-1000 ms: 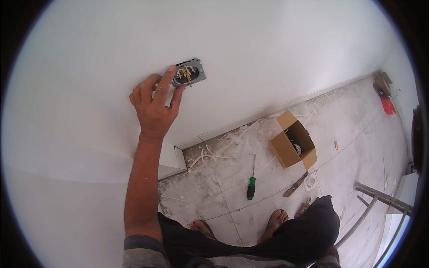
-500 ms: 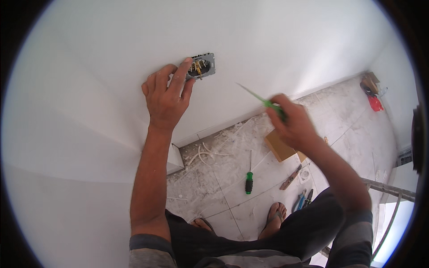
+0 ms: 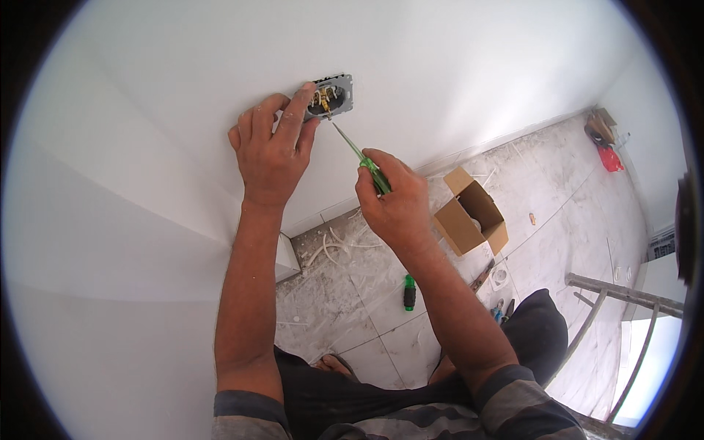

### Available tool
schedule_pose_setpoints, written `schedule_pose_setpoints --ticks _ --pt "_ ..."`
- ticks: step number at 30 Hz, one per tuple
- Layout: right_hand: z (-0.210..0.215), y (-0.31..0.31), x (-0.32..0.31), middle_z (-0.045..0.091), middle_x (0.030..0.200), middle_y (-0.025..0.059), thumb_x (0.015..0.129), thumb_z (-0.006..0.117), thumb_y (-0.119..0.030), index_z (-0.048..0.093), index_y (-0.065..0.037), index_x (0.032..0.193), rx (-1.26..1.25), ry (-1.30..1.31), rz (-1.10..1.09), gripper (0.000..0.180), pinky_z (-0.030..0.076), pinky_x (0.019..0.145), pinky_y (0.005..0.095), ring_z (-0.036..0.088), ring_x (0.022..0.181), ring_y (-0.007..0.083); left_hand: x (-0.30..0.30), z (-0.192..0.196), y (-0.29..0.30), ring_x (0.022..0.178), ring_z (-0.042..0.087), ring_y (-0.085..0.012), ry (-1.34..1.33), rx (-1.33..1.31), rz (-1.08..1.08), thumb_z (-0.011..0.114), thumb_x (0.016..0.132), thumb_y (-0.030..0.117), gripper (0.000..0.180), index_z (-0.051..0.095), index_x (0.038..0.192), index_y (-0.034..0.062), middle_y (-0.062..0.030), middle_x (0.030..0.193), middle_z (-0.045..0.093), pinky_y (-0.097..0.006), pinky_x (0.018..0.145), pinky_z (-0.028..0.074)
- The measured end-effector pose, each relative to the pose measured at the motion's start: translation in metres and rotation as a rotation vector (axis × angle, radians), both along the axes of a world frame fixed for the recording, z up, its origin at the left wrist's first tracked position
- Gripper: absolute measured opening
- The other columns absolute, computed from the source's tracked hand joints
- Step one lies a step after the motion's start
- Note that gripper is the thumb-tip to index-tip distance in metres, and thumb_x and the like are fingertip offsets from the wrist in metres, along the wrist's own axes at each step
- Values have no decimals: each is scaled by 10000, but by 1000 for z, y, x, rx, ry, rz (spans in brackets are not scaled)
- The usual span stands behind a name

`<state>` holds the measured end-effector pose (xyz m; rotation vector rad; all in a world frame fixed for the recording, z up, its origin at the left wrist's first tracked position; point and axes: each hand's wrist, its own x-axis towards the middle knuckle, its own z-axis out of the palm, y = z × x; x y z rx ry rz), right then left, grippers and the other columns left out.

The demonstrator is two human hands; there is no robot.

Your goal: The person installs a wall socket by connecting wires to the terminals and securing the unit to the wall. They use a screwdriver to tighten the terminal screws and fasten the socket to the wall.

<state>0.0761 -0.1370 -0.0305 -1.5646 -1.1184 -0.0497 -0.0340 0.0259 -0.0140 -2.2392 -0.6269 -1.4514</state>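
A grey wall socket with bare brass contacts and pale wires sits at the white wall, without a cover. My left hand grips its left side, the fingers on top and the thumb at the lower edge. In my right hand is a screwdriver with a green handle, held between thumb and fingers. Its tip points up and left, close to the socket's lower edge; whether it touches cannot be made out.
On the dusty tiled floor are an open cardboard box, a second green-and-black screwdriver, pliers and white cable scraps. A metal ladder-like frame stands at the right. A red bag lies in the far corner.
My right hand has brought the screwdriver left and up to the socket's lower edge. My left hand keeps its hold on the socket. The cardboard box shows more fully now.
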Motion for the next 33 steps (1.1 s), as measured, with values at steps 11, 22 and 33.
schedule_pose_setpoints --ticks 11,22,33 --pt "-4 3 0 705 894 204 879 672 -66 689 -32 1111 55 41 6 235 554 657 413 698 744 359 2 0 -1 967 530 -153 -21 -26 -3 879 736 242 609 692 1313 291 68 1082 600 -345 864 362" --pt "-5 6 2 699 876 208 880 664 -73 687 -31 1114 53 35 7 239 544 643 426 686 724 370 2 -1 0 985 539 -162 -24 -28 -8 882 721 226 637 685 1323 296 73 1068 609 -349 868 362" --pt "21 11 -10 629 675 169 943 626 -126 634 14 1083 -132 793 91 198 488 612 372 625 604 257 0 1 -1 949 503 -160 14 -8 9 874 772 257 576 694 1319 259 39 1111 572 -350 857 362"
